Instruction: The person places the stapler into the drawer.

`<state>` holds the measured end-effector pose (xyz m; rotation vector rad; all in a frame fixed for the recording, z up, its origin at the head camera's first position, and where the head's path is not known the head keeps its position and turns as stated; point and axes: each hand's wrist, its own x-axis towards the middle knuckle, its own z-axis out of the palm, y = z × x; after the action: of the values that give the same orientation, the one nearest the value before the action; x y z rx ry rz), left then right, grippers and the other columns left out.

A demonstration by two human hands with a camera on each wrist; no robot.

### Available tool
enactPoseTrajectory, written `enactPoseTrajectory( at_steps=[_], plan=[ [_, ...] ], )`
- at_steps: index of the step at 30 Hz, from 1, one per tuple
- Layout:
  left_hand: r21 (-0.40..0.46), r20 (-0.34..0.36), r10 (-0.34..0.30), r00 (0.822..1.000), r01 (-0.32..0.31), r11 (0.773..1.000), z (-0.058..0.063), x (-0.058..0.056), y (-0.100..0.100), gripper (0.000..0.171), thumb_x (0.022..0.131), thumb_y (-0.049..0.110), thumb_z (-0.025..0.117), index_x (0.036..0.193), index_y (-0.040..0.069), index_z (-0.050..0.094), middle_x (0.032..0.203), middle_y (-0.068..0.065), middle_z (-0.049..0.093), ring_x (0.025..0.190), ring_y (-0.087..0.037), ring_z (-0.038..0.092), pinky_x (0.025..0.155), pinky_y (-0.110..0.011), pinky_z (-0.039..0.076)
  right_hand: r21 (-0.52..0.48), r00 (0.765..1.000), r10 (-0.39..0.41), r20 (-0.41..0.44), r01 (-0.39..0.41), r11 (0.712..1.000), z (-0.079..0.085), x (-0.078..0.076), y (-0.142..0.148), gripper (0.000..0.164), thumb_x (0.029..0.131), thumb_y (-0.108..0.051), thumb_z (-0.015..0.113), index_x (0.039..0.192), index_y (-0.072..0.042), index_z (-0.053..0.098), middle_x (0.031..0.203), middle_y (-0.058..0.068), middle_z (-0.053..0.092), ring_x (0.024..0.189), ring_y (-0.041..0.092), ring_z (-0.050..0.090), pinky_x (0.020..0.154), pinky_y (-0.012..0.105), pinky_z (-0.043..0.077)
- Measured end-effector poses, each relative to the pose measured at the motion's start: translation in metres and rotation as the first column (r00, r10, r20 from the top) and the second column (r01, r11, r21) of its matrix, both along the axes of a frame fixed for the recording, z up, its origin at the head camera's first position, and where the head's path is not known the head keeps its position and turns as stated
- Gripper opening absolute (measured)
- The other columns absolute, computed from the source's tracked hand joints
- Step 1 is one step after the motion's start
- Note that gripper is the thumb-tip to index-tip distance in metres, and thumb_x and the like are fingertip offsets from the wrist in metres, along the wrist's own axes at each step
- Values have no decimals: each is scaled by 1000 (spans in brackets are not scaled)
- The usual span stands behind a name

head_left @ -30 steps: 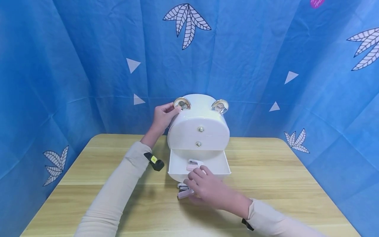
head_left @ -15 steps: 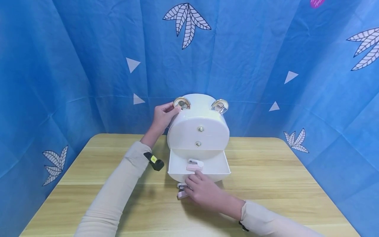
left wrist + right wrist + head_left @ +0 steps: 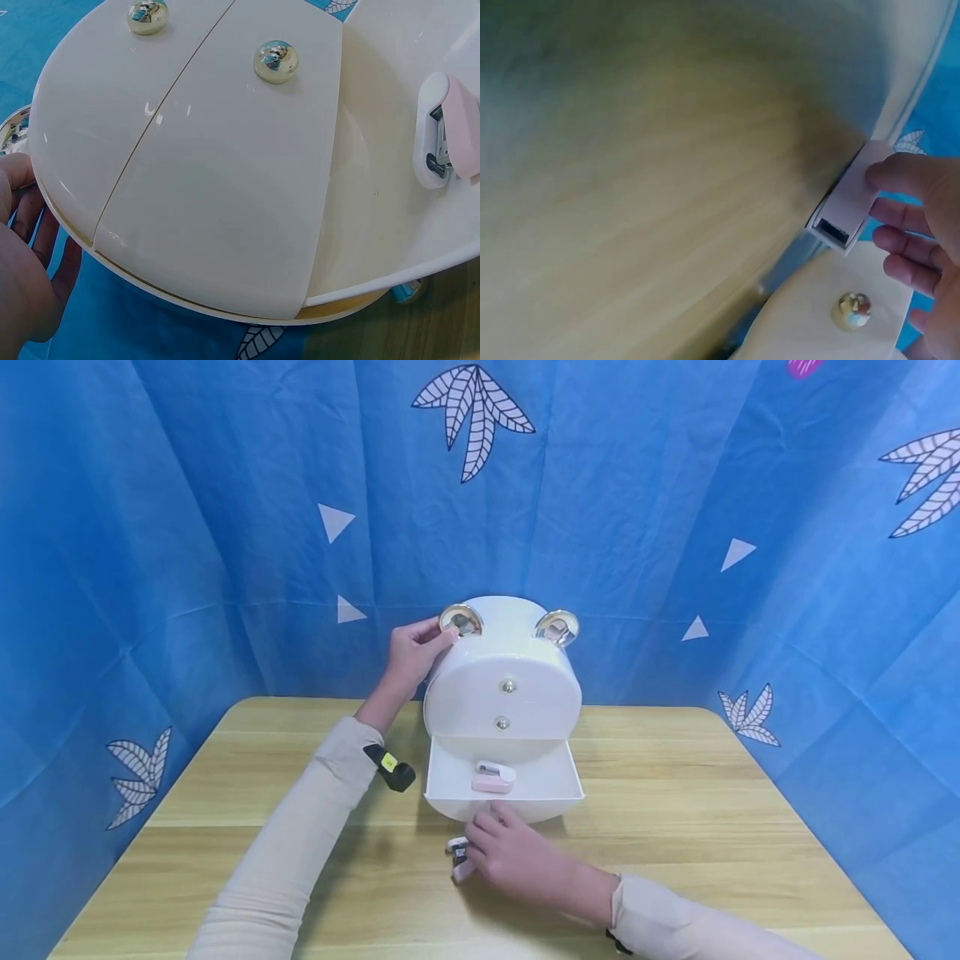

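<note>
A white drawer box (image 3: 502, 697) with two gold-rimmed ears stands on the table, its bottom drawer (image 3: 551, 772) pulled out. In that drawer lies a pink and white mini stapler (image 3: 493, 778), which the left wrist view also shows at its right edge. My left hand (image 3: 414, 656) holds the box's left ear (image 3: 461, 621), thumb on its front. Just in front of the drawer, my right hand (image 3: 521, 860) grips a second mini stapler (image 3: 851, 187) between thumb and fingers. Part of this stapler is hidden behind the hand in the head view.
The box has two shut upper drawers with round gold knobs (image 3: 508, 687). A wooden table (image 3: 697, 810) extends around it. Blue patterned cloth (image 3: 637, 485) hangs behind and at both sides.
My right hand has drawn back slightly from the drawer with its stapler, uncovering the stapler inside. My left hand has stayed on the ear.
</note>
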<state>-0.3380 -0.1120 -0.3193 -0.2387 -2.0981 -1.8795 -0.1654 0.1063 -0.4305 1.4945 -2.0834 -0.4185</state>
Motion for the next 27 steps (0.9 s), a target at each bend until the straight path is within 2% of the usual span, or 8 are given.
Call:
enactPoseTrajectory(
  at_steps=[6, 13, 17, 21, 27],
  plan=[
    [0, -12, 3, 1000, -3, 1000, -1, -2, -1, 39, 93, 16, 75, 128, 2, 69, 96, -12, 72, 81, -6, 63, 71, -14, 55, -55, 998, 12, 61, -8, 998, -2, 4, -2, 16, 93, -33, 70, 102, -20, 71, 102, -8, 66, 98, 12, 55, 103, 39, 49],
    [9, -17, -4, 1000, 4, 1000, -2, -3, 0, 39, 93, 14, 74, 128, 0, 68, 94, -8, 71, 81, -6, 63, 71, -13, 56, -88, 995, -41, 96, 50, 995, -6, 3, -2, 41, 93, -44, 67, 125, -17, 68, 108, -8, 69, 102, 12, 58, 101, 36, 48],
    [16, -28, -4, 1000, 5, 1000, -3, -4, 0, 38, 92, 13, 74, 127, -1, 69, 88, -2, 70, 79, -6, 62, 69, -13, 55, -84, 993, -58, 105, 67, 994, -7, 3, 0, 49, 94, -47, 66, 130, -15, 66, 112, -7, 71, 103, 12, 59, 103, 37, 49],
    [20, -24, -5, 1000, 5, 1000, -2, -4, 0, 37, 92, 14, 75, 126, 0, 70, 84, 3, 68, 78, -6, 61, 68, -13, 55, -98, 994, -33, 102, 43, 994, -7, 3, 0, 44, 93, -45, 68, 126, -16, 68, 104, -8, 71, 99, 10, 60, 103, 37, 48],
    [16, -22, -7, 1000, 7, 1000, -2, -3, 0, 38, 92, 14, 75, 127, 0, 69, 84, 3, 68, 78, -6, 62, 69, -13, 55, -130, 994, 21, 104, -7, 991, -8, 2, -2, 32, 92, -40, 71, 116, -19, 71, 94, -11, 68, 90, 7, 58, 98, 32, 47]
  ],
)
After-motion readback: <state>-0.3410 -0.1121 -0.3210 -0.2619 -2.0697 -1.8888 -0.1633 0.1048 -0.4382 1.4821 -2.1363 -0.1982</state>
